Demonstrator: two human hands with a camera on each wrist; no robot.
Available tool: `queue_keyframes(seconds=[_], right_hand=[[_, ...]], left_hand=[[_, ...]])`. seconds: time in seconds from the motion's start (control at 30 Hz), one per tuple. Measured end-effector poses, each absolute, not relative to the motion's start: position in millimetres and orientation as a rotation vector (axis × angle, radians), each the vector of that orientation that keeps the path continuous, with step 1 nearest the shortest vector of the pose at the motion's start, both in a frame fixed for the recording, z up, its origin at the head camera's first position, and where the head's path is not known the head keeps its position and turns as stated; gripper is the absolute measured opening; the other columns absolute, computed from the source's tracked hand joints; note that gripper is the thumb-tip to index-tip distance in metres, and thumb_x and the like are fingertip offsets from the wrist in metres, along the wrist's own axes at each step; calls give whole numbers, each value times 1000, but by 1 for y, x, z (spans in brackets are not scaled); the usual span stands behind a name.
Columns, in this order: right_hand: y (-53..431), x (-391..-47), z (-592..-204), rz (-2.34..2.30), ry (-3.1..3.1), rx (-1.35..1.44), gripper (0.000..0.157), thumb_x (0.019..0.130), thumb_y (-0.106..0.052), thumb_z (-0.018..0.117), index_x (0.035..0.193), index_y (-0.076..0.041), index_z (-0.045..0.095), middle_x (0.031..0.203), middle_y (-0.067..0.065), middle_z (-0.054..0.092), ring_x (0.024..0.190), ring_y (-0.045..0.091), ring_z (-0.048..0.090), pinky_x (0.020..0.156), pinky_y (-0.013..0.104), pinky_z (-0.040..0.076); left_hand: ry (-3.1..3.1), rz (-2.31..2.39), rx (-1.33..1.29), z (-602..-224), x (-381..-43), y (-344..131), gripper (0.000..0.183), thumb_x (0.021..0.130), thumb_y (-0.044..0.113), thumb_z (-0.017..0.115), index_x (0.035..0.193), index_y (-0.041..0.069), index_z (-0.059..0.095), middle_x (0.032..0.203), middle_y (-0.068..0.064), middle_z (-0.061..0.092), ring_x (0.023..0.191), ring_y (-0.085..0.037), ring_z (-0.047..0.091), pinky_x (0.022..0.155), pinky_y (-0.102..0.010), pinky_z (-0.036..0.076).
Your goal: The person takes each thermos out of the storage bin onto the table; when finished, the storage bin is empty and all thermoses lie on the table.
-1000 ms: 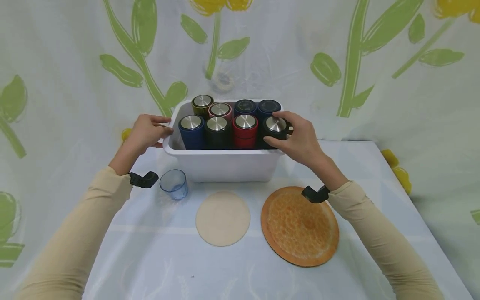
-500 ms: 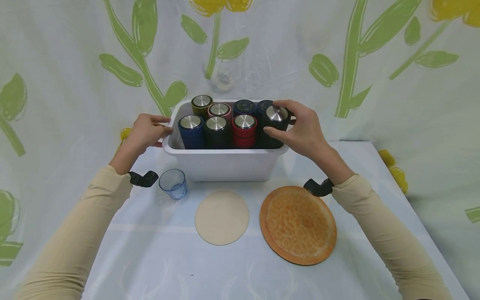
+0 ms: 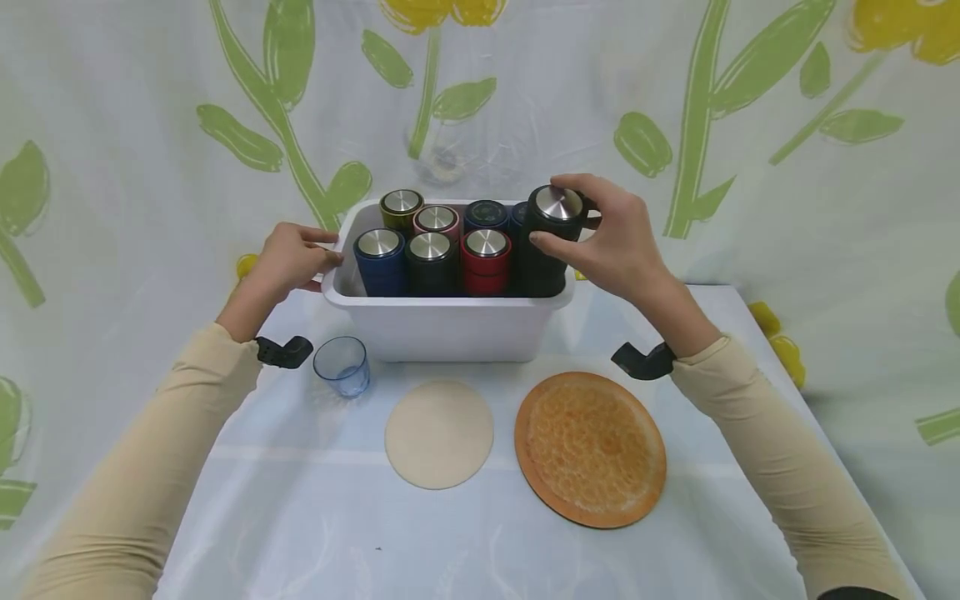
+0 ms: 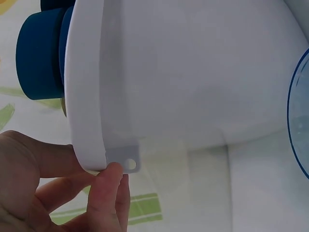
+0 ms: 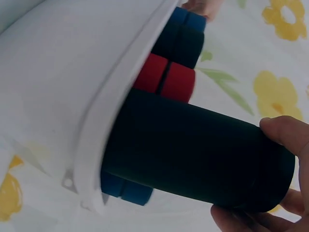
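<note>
My right hand [image 3: 618,237] grips a black thermos flask [image 3: 543,254] by its silver-topped lid. The flask stands partly above the rim of a white plastic bin [image 3: 450,329], its base hidden inside. In the right wrist view, thumb and fingers hold the lid end of the flask [image 5: 193,150]. My left hand [image 3: 288,260] pinches the bin's left rim, close to a small tab with a hole [image 4: 128,162]. Several other flasks fill the bin: a blue one [image 3: 381,271], a red one [image 3: 486,271], another black one [image 3: 432,271], with more behind.
In front of the bin's left side is a clear blue glass [image 3: 342,368]. A round beige disc [image 3: 439,435] and a larger round mat printed like baked bread [image 3: 590,450] lie on the white-covered table [image 3: 315,500]. A flower-patterned curtain [image 3: 555,100] hangs behind.
My right hand has raised the black flask from among the others, so much more of its body shows above the rim. The left hand stays at the bin's left edge.
</note>
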State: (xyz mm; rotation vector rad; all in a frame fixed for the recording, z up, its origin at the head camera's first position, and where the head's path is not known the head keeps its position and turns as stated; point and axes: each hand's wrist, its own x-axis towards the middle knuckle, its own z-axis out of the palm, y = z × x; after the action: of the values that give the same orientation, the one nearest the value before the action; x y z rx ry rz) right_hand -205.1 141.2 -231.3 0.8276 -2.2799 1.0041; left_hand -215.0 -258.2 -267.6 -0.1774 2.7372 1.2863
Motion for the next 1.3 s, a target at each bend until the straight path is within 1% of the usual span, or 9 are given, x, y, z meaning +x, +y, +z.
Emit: queue_keyframes(seconds=[0.2,0.33,0.47,0.73,0.93,1.2,1.3], right_hand=[[141,-203,-218,980,-2274,831,54,78,-19,86,126,-5,67,119,1,68,101,9,61,78,23,56],[142,-200,-207,983,-2264,822,54,78,-18,86,127,-7,67,120,-1,68,103,9,61,79,20,55],[143,-196,-197,988,-2250,808,54,78,-18,86,127,-9,67,116,-1,69,102,9,61,78,17,54],[146,-188,-179,1027,-2229,777,57,76,-15,88,129,-10,67,115,1,68,99,8,60,80,17,54],[148,-181,-168,1004,-2198,774,56,77,-14,87,129,-8,67,116,-1,69,99,7,62,82,19,55],[149,-170,-152,1062,-2126,733,54,75,-7,86,126,-5,68,112,5,70,96,9,63,83,19,55],[151,-167,-149,1049,-2072,789,53,75,-6,85,125,-4,68,111,6,71,95,10,63,82,19,55]], left_hand=[[2742,1268,-162,-268,-215,-260,53,99,14,60,146,-6,45,136,-34,49,115,-45,56,72,-38,61],[2750,1265,-161,-267,-216,-261,53,99,14,61,145,-6,46,135,-33,50,114,-45,57,69,-35,61],[2755,1266,-163,-266,-217,-260,52,98,13,61,145,-5,47,134,-32,51,113,-44,57,68,-34,61],[2745,1273,-164,-266,-219,-261,52,98,13,61,145,-6,47,134,-34,50,114,-45,56,68,-34,61],[2745,1277,-160,-264,-219,-260,52,99,12,60,145,-6,47,136,-33,50,114,-45,56,68,-34,61],[2733,1271,-149,-263,-217,-257,53,99,13,60,146,-7,45,136,-34,49,115,-46,55,70,-35,61],[2726,1268,-149,-264,-217,-258,53,99,12,60,145,-7,45,136,-34,49,115,-46,55,69,-34,61]])
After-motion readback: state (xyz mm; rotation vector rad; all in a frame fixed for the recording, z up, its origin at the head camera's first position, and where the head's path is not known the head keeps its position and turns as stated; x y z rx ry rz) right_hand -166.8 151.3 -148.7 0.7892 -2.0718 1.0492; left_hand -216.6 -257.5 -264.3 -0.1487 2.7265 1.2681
